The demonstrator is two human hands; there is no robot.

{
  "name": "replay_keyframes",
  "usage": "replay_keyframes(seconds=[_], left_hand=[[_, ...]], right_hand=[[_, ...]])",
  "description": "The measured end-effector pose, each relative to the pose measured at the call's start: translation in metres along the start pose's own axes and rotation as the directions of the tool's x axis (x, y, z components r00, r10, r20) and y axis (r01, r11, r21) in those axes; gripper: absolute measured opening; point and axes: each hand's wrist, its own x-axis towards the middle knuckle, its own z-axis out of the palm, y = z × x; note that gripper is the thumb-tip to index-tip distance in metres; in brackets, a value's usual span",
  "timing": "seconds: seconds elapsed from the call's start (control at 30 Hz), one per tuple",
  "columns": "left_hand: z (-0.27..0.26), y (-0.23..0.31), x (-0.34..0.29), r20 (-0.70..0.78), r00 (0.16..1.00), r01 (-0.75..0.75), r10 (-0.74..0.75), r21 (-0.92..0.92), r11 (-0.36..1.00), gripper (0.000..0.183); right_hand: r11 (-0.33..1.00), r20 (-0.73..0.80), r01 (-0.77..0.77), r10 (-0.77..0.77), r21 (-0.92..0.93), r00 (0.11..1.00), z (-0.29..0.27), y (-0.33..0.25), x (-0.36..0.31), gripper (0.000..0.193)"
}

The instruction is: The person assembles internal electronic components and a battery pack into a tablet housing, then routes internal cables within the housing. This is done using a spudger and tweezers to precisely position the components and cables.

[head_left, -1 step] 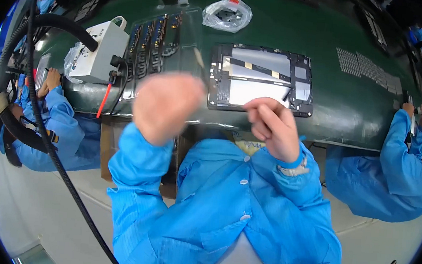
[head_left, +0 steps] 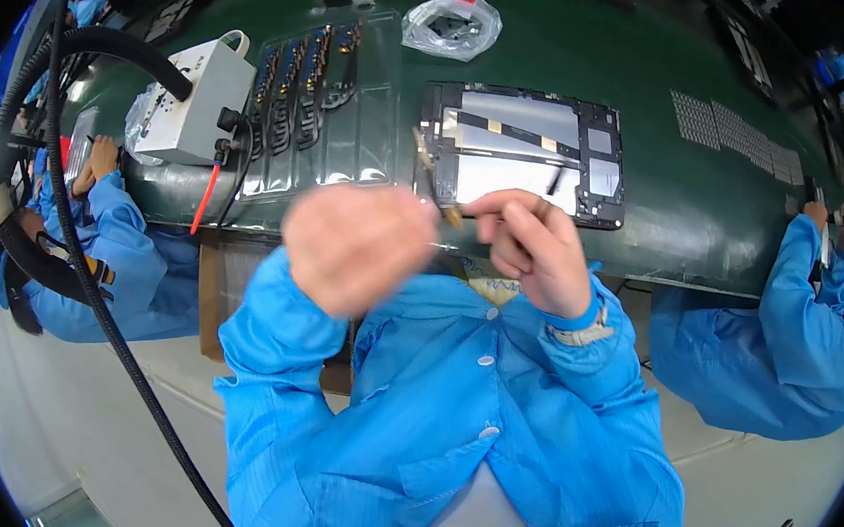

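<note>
My left hand [head_left: 358, 248] is smeared by motion in front of the tablet's near left corner. A thin dark flex cable [head_left: 427, 169] with a gold-coloured end rises from its fingertips, which appear closed on it. Close by on the right, my right hand [head_left: 535, 253] has its index fingertip at the cable's gold end and its other fingers curled. From those fingers a thin dark stick-like tool [head_left: 555, 182] points up over the tablet; its kind is unclear. The opened tablet [head_left: 519, 182] lies flat, silver inside a black frame, with a dark ribbon [head_left: 518, 136] slanting across it.
Left of the tablet, a clear plastic tray [head_left: 369, 128] holds several flex cables. A white box [head_left: 205, 99] with a black hose and red lead stands beyond it. Behind lies a clear bag [head_left: 453, 25]; small grey label sheets [head_left: 735, 128] lie right. Co-workers sit on both sides.
My left hand has moved right and nearer, bringing the flex cable from beside the tray to my right fingertip. My right hand has shifted slightly left, the dark stick moving with it.
</note>
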Motion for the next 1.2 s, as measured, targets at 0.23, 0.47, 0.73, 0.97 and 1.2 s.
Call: replay_keyframes(seconds=[0.23, 0.47, 0.73, 0.97, 1.2], left_hand=[[0.024, 0.047, -0.016, 0.012, 0.996, -0.093, 0.094, -0.030, 0.995, 0.014], [0.029, 0.038, -0.003, 0.042, 0.939, 0.342, -0.340, -0.179, 0.922, 0.021], [0.026, 0.029, -0.008, 0.074, 0.920, 0.392, -0.385, -0.161, 0.906, 0.024], [0.017, 0.029, -0.011, 0.087, 0.959, 0.270, -0.270, 0.016, 0.963, 0.024], [0.024, 0.028, -0.013, 0.131, 0.947, 0.294, -0.294, 0.017, 0.956, 0.026]], right_hand=[[0.991, -0.092, 0.033, -0.045, -0.132, 0.995, 0.013, 0.008, 0.004, 0.022], [0.887, -0.108, 0.037, -0.098, -0.460, 0.989, 0.016, 0.000, -0.009, 0.020], [0.540, 0.041, 0.242, -0.357, -0.806, 0.933, 0.025, 0.004, -0.011, 0.025], [0.353, 0.167, 0.343, -0.443, -0.871, 0.881, 0.026, 0.018, -0.007, 0.029], [0.283, 0.141, 0.297, -0.464, -0.912, 0.874, 0.022, 0.023, -0.005, 0.028]])
